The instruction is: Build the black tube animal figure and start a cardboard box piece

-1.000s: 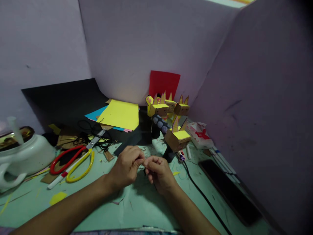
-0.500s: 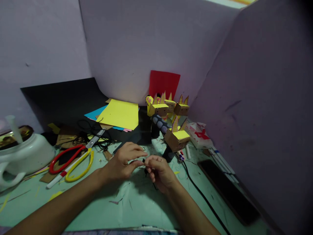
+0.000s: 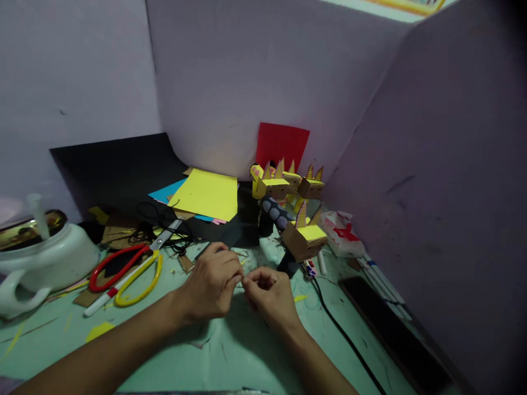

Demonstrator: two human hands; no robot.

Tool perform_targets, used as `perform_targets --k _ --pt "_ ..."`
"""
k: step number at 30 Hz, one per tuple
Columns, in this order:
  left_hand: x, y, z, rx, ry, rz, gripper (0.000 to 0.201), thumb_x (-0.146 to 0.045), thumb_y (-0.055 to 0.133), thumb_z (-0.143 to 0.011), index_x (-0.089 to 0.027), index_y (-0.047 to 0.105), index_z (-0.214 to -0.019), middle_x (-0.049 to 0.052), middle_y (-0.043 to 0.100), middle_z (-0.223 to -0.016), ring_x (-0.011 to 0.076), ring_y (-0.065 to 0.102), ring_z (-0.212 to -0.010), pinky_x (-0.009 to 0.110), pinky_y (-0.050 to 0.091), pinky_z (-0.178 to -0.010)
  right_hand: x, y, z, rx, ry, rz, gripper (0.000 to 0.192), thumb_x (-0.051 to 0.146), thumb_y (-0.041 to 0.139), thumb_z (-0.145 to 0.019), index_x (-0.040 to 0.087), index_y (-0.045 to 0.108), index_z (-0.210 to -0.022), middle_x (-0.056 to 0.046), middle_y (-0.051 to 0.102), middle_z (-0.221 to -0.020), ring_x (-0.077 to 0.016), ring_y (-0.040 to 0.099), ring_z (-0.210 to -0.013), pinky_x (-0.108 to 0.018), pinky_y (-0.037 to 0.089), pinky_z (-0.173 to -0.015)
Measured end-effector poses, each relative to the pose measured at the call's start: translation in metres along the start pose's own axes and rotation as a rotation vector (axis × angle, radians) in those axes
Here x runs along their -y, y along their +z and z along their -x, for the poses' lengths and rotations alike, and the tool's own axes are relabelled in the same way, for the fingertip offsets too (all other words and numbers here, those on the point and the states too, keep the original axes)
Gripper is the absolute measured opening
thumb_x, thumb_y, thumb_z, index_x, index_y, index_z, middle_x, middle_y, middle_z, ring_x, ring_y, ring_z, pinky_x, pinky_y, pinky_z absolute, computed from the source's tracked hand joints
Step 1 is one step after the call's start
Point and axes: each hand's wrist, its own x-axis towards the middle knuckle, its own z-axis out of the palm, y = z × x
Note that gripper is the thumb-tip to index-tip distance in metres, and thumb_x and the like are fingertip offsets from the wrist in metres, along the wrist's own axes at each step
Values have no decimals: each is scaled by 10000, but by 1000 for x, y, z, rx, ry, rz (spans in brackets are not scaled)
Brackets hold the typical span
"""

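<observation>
My left hand [image 3: 212, 285] and my right hand [image 3: 269, 296] meet fingertip to fingertip just above the green table top [image 3: 230, 351]. Both pinch something tiny between thumb and fingers; it is too small and too hidden to name. Just beyond my hands stands a group of small cardboard figures with yellow tops and pointed ears [image 3: 302, 236], with a dark spotted one [image 3: 274, 211] among them.
Red and yellow scissors [image 3: 127, 269] and a white marker [image 3: 96, 302] lie to the left. A white pot [image 3: 41, 263] is at the far left. Coloured paper sheets [image 3: 208, 195] lie behind. A black cable [image 3: 341, 334] and a dark flat slab [image 3: 395, 329] run along the right.
The view has shifted slightly. My left fingers, spread half a second ago, have closed again against my right fingertips. The small dark piece seen in my right hand is now hidden.
</observation>
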Motion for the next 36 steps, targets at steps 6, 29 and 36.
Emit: perform_targets --k 6,29,36 --pt "1 3 1 218 -537 212 134 -165 450 -706 -153 558 -626 22 590 -638 155 508 -628 280 355 -605 -8 -1 4 -33 -559 413 154 172 522 -750 119 642 -670 -32 618 -541 -102 526 -453 -198 370 -447" --pt "6 -18 -12 262 -896 652 196 -294 525 -657 -131 626 -692 6 595 -622 136 515 -606 240 379 -571 -4 -3 -1 34 -192 240 160 219 544 -754 158 629 -633 -4 573 -524 -106 492 -457 -215 385 -462" --pt "0 -14 -8 139 -571 523 196 -116 550 -701 -167 692 -827 42 685 -808 159 613 -739 268 463 -674 -7 -1 -4 63 30 5 160 280 554 -721 152 634 -670 28 498 -464 -84 413 -386 -209 362 -401"
